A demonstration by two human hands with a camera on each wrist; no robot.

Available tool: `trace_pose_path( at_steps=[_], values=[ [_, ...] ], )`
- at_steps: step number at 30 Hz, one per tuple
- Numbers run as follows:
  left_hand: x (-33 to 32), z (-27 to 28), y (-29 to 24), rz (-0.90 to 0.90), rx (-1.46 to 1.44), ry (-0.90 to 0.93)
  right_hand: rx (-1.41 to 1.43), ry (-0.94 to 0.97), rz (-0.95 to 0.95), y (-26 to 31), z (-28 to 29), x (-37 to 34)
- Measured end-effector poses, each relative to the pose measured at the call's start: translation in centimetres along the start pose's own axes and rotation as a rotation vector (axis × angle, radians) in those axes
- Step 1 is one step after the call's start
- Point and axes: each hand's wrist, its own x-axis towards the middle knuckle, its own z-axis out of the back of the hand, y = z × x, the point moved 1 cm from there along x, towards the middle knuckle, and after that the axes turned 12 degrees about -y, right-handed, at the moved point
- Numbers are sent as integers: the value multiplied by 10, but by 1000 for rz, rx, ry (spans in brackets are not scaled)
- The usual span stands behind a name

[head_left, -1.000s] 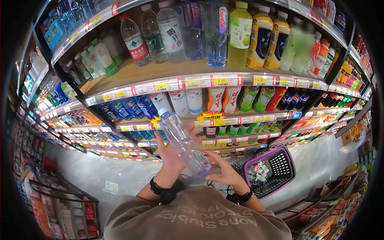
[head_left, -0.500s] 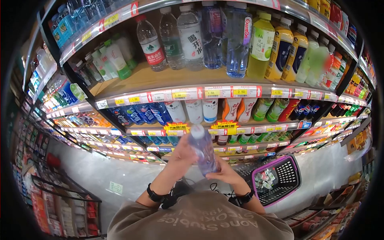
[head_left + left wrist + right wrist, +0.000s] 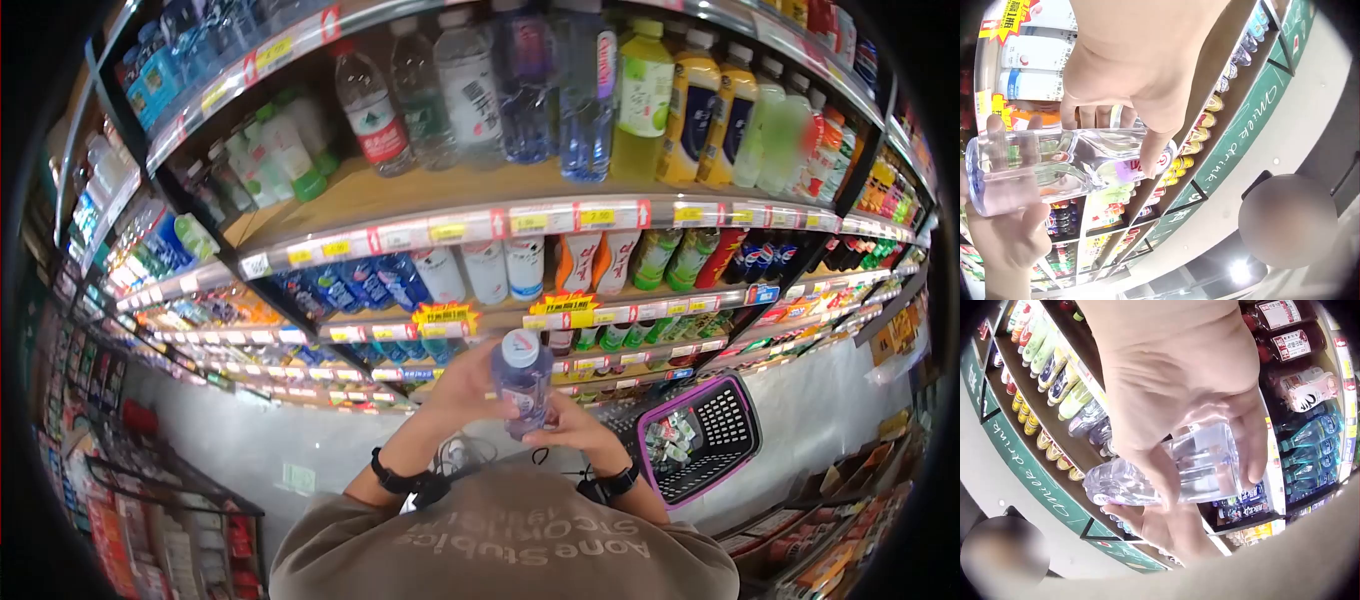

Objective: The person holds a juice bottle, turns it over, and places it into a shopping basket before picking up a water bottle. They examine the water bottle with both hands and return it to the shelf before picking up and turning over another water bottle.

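Note:
A clear plastic water bottle [image 3: 522, 392] with a pale cap is held in front of the chest, cap end towards the head camera. My left hand [image 3: 462, 392] grips its upper part; in the left wrist view the thumb lies across the red and purple label near the cap. My right hand [image 3: 578, 428] holds the lower end, and in the right wrist view its thumb and fingers wrap the clear base [image 3: 1207, 462]. The bottle looks full of clear liquid. The left hand's farther fingers are partly hidden behind the bottle.
Shelves of drinks stand ahead, with a price-tag rail [image 3: 480, 228] and bottled water [image 3: 475, 95] on the upper level. Similar bottles [image 3: 585, 110] stand there too. A black basket [image 3: 728, 425] with a purple rim, holding small packs [image 3: 672, 440], sits on the floor at right.
The bottle has swung from lying slanted across the left palm to pointing its cap at the head camera. The left hand has closed round its upper part, and the head view has shifted left.

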Motion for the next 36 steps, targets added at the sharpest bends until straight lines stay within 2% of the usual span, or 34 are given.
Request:
trace_pose_path(
  at_steps=[2, 5, 6, 9, 10, 13, 16, 20, 23, 26, 29, 32, 36],
  values=[
    [1, 6, -4, -103, 79, 27, 80, -29, -26, 14, -6, -3],
    [6, 6, -1, -133, -38, 27, 158, -41, 25, 34, -13, -6],
    [10, 14, 15, -159, -79, 31, 102, -68, 133, 30, -12, -3],
    [6, 9, 22, -68, -253, 8, 301, 64, -1, 61, -14, -17],
    [7, 3, 14, -102, -211, 53, 267, 51, 53, 68, -18, -19],
    [9, 10, 27, -61, -3, 131, 310, 32, 57, 76, -17, -22],
    [7, 11, 41, -106, 118, 118, 329, 0, 67, 59, -10, -25],
    [2, -1, 30, -195, 166, 83, 278, 56, 123, 64, -6, -28],
    [-2, -10, 16, -276, 240, 46, 279, 11, 74, 73, -7, -35],
    [-6, -21, 12, -305, 303, 6, 201, 43, 157, 66, -1, -35],
    [-13, -29, 24, -327, 412, -7, 82, -11, 35, 62, 7, -47],
    [-22, -42, 26, -303, 440, -1, 60, 23, -47, 48, 18, -55],
    [-42, -49, 27, -261, 519, -32, 144, 28, -120, 45, 22, -60]
  ],
)
